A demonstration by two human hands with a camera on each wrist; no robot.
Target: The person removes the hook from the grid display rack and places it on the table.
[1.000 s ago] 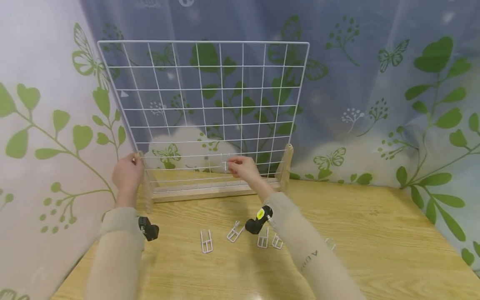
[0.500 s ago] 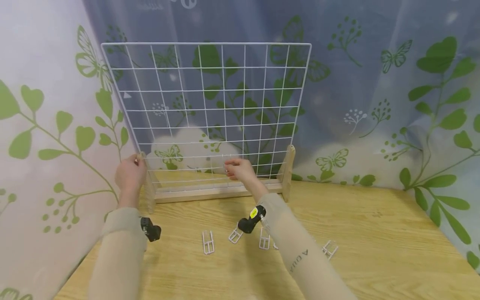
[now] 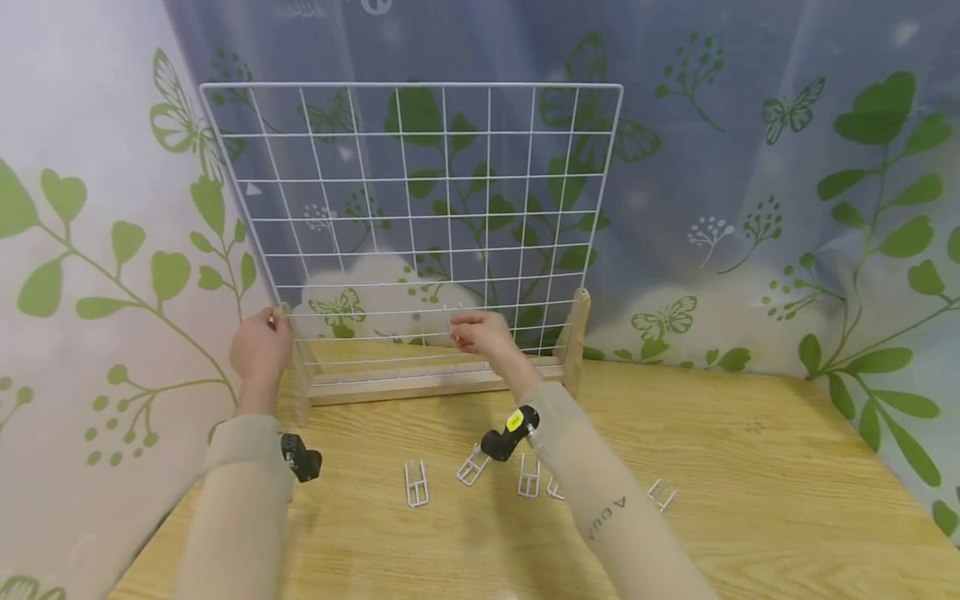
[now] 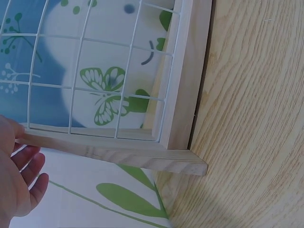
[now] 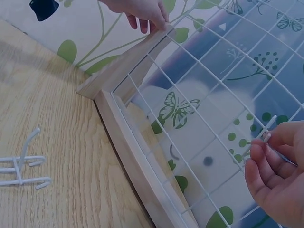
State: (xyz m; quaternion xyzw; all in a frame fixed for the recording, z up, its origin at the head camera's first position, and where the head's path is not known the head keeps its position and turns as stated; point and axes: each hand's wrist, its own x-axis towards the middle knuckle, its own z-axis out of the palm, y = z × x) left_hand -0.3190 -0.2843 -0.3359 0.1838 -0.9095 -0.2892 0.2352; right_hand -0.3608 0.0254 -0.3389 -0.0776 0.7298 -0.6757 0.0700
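Observation:
A white wire grid panel [image 3: 411, 85] stands upright in a wooden stand [image 3: 405, 392]. My left hand [image 3: 258, 346] pinches the top end of the stand's left side post [image 4: 142, 158], its other fingers loosely bent below. In front of the panel's lower middle, my right hand [image 3: 483, 337] pinches a small white wire hook [image 5: 271, 124] between thumb and fingers. The hook's prongs overlap the grid wires in the right wrist view, and the fingers cover most of it.
Several white wire hooks lie on the wooden table [image 3: 750, 500], among them a left one [image 3: 416, 483] and a far-right one [image 3: 662, 496] beyond the right sleeve. A patterned curtain [image 3: 750, 208] hangs close behind the panel.
The right hand shifts slightly at the grid with the hook in its fingers; its forearm moves left, then slightly back. The left hand stays on the post.

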